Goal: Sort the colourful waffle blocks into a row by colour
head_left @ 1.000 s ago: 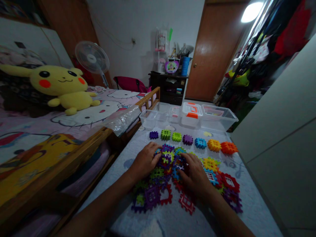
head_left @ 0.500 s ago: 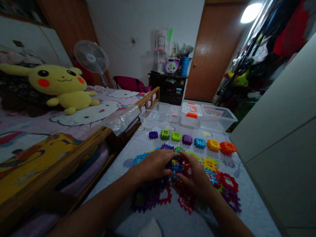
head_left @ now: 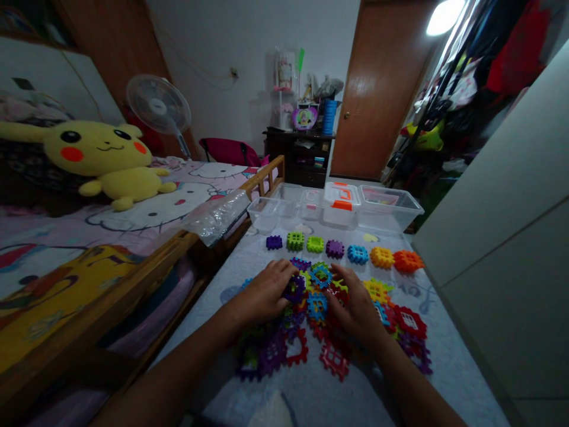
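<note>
My left hand point(head_left: 265, 292) is over the left part of a pile of plastic interlocking building pieces, its fingers curled on a purple building piece point(head_left: 294, 289). Across from it, my right hand point(head_left: 355, 305) has thumb and forefinger at the right edge of a tilted blue building piece point(head_left: 320, 276). Between the hands lies another light-blue piece point(head_left: 317, 306) with a window grid. Closer to me are a red frame piece point(head_left: 297, 349) and a red window piece point(head_left: 334, 357). My hands cover part of the pile.
Behind the pile runs a row of stacked pieces by colour, from a purple stack point(head_left: 274, 242) to an orange stack point(head_left: 408, 261). Clear plastic boxes point(head_left: 386, 216) stand at the table's far end. A wooden bed rail point(head_left: 178, 252) borders the left, a pale cabinet point(head_left: 502, 237) the right.
My hands were close together over the middle of the pile and have moved apart. The blue and purple pieces between them now show more fully. The view has shifted slightly.
</note>
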`<action>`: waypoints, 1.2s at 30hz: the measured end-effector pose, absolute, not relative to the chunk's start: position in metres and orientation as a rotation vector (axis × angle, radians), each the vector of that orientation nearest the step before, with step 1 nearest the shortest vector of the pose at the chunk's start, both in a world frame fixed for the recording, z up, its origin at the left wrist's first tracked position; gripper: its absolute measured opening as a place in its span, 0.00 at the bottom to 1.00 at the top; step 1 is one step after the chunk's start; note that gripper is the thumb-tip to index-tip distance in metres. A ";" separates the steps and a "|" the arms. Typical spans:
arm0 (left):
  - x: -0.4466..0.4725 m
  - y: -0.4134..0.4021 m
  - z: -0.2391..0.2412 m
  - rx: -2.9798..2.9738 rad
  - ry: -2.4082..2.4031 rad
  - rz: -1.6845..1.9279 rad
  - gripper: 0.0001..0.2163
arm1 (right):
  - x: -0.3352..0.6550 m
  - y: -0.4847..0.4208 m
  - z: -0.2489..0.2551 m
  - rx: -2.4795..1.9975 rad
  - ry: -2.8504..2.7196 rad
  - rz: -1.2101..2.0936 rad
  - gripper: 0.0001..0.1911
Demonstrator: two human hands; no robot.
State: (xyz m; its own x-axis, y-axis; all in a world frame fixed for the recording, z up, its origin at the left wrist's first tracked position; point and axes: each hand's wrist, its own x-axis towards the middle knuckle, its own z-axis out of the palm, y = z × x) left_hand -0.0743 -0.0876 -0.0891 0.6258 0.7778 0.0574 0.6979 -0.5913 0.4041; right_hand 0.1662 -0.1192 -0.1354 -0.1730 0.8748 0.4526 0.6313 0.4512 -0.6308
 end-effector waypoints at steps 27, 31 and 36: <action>-0.048 -0.083 -0.084 2.834 1.325 0.116 0.16 | 0.153 -0.124 -0.134 -1.190 -2.136 0.296 0.21; -0.045 -0.077 -0.088 2.871 1.339 0.152 0.17 | 0.154 -0.124 -0.138 -1.195 -2.135 0.302 0.22; -0.047 -0.072 -0.091 2.857 1.324 0.232 0.18 | 0.155 -0.123 -0.145 -1.240 -2.070 0.323 0.28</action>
State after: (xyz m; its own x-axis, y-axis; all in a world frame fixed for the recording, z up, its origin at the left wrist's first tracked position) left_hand -0.0474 -0.0716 -0.0913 0.6374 0.7578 0.1392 0.7601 -0.6481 0.0475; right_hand 0.1555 -0.1234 -0.1454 -0.3039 0.8484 0.4334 0.6760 0.5126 -0.5294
